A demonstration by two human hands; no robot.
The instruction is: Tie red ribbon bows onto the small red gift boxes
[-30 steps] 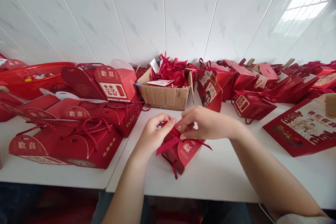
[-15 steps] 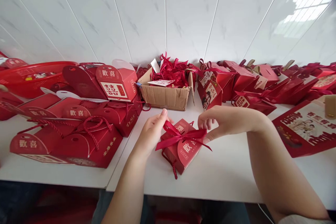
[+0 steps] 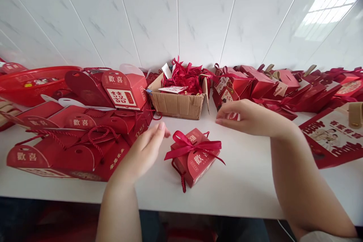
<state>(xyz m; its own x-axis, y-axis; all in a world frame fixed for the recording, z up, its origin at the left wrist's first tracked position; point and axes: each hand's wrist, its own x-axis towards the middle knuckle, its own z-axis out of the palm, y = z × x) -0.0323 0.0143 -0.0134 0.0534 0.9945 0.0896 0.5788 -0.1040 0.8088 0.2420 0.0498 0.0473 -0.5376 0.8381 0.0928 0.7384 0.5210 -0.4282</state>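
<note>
A small red gift box with Chinese characters lies on the white table, with a dark red ribbon bow across its top and a twisted red cord at its lower left. My left hand hovers left of the box, apart from it, its fingers loosely extended and holding nothing. Up and to the right of the box is my right hand, touching neither box nor bow; its fingers are curved with a gap between thumb and fingers, and nothing shows in them.
Red boxes with cord handles are stacked at left beside a red basket. A cardboard box of red ribbons stands at the back. Red gift bags line the right; a larger printed one is nearer.
My left hand has let go of the bow and moved left. My right hand has drawn up and away from the bow. The bow stays tied on the box.
</note>
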